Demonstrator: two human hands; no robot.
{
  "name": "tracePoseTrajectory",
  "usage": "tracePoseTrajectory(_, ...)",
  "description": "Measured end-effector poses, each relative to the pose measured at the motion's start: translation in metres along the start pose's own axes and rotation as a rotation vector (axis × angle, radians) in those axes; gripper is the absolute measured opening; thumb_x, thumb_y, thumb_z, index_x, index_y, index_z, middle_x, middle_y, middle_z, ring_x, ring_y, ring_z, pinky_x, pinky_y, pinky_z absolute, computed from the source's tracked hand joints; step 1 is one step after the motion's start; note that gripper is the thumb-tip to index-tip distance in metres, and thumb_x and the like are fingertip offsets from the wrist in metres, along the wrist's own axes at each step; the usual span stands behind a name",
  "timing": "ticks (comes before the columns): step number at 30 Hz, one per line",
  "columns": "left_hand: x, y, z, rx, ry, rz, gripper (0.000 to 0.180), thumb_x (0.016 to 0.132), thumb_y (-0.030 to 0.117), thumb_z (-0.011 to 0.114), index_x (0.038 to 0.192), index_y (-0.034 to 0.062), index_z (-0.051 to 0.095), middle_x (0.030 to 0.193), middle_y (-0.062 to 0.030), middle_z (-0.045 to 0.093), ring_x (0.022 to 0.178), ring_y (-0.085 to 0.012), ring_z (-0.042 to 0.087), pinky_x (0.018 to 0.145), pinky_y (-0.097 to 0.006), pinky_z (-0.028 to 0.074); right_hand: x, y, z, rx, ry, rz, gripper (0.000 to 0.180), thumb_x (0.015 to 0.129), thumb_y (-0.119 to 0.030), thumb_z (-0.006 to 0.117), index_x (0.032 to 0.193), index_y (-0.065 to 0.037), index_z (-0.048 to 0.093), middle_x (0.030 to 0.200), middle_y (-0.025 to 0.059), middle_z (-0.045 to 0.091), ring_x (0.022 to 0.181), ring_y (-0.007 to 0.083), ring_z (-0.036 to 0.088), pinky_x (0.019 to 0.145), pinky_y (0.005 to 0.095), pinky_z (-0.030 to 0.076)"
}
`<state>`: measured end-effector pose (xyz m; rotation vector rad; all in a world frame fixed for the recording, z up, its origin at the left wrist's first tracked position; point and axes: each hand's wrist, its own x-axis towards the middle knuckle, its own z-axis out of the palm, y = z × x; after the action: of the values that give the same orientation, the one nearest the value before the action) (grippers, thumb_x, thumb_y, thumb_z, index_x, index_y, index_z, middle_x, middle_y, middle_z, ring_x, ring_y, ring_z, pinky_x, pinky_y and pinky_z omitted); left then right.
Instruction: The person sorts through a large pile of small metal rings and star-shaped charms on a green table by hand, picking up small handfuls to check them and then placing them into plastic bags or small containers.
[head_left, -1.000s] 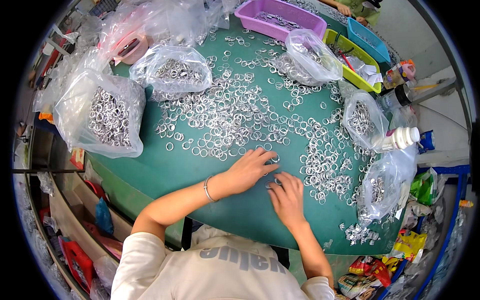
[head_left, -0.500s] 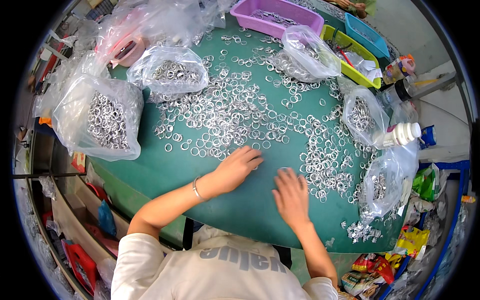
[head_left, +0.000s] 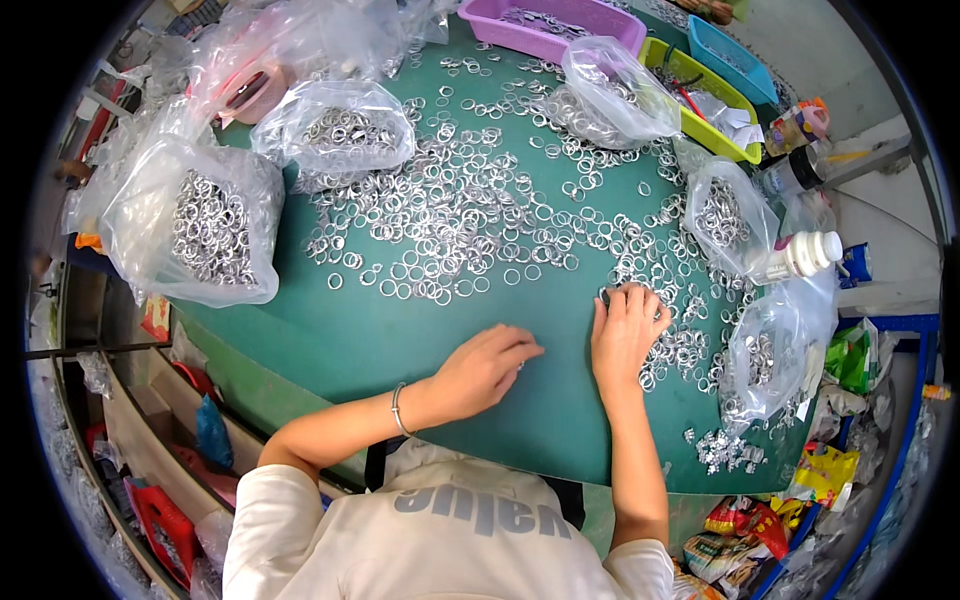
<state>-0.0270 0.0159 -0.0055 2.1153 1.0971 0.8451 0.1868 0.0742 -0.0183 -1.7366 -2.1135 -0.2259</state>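
Many silvery metal rings (head_left: 450,215) lie scattered across the green table (head_left: 340,350), thickest in the middle. My left hand (head_left: 487,370) hovers close to the near edge, its fingers bent and pressed together. A small silvery glint shows under its fingertips, apparently a ring (head_left: 520,367). To the right, my right hand (head_left: 625,335) reaches down to the left edge of a second heap of rings (head_left: 680,350). Its fingers are bent and somewhat apart, the tips at the rings; what lies beneath them is hidden.
Clear plastic bags of rings stand at the left (head_left: 215,225), back left (head_left: 350,125), back (head_left: 620,90) and right (head_left: 765,365). Purple (head_left: 560,45), green (head_left: 745,150) and blue (head_left: 735,60) trays line the far side. A white bottle (head_left: 805,255) stands at right. Small silvery pieces (head_left: 725,450) lie near the front right.
My left hand has drawn back toward me, away from the middle rings. My right hand has moved right and forward onto the right heap, its fingers now more bent.
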Motion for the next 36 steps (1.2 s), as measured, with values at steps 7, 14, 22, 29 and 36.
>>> tracePoseTrajectory(7, 0.007, -0.026, -0.022, 0.343, 0.203, -0.200, 0.033, 0.079, -0.001, 0.065, 0.112, 0.0033, 0.061, 0.110, -0.0092, 0.055, 0.099, -0.0282, 0.052, 0.085, -0.039, 0.040, -0.049, -0.038, -0.037, 0.254, -0.070, -0.225, 0.014, 0.079, -0.009, 0.068, 0.093, -0.006, 0.066, 0.102, 0.0049, 0.058, 0.102, 0.0255, 0.053, 0.092, 0.0469, 0.033)
tracePoseTrajectory(14, 0.004, -0.028, -0.023, 0.536, 0.208, -0.200, 0.040, 0.079, 0.004, 0.066, 0.118, 0.0056, 0.059, 0.130, -0.0105, 0.049, 0.113, -0.0314, 0.047, 0.088, -0.043, 0.037, -0.036, -0.031, -0.029, 0.658, -0.238, -0.158, 0.015, 0.078, -0.009, 0.071, 0.092, -0.004, 0.068, 0.112, 0.0092, 0.059, 0.107, 0.0284, 0.053, 0.088, 0.0410, 0.039)
tracePoseTrajectory(22, 0.064, -0.067, -0.015, 0.656, 0.210, -0.091, 0.021, 0.077, 0.010, 0.069, 0.098, 0.0076, 0.065, 0.121, -0.0076, 0.054, 0.109, -0.0261, 0.048, 0.084, -0.040, 0.035, 0.038, -0.030, 0.032, 0.339, 0.039, -0.239, 0.014, 0.079, -0.007, 0.069, 0.091, -0.005, 0.065, 0.101, 0.0078, 0.059, 0.103, 0.0281, 0.054, 0.089, 0.0434, 0.037)
tracePoseTrajectory(29, 0.039, -0.062, -0.028, 0.567, 0.249, -0.019, 0.019, 0.076, 0.007, 0.069, 0.094, 0.0074, 0.064, 0.114, -0.0065, 0.055, 0.102, -0.0241, 0.050, 0.081, -0.039, 0.034, -0.013, -0.020, -0.018, 0.408, -0.143, -0.299, 0.013, 0.077, -0.005, 0.070, 0.089, -0.004, 0.066, 0.100, 0.0072, 0.060, 0.099, 0.0279, 0.056, 0.086, 0.0421, 0.039)
tracePoseTrajectory(36, 0.043, -0.052, -0.017, 0.547, 0.234, -0.115, 0.027, 0.077, 0.009, 0.071, 0.103, 0.0084, 0.062, 0.107, -0.0051, 0.054, 0.098, -0.0243, 0.049, 0.081, -0.038, 0.034, 0.038, -0.036, 0.003, 0.546, -0.003, -0.067, 0.012, 0.082, -0.010, 0.070, 0.091, -0.003, 0.066, 0.095, 0.0096, 0.062, 0.091, 0.0271, 0.055, 0.081, 0.0390, 0.040)
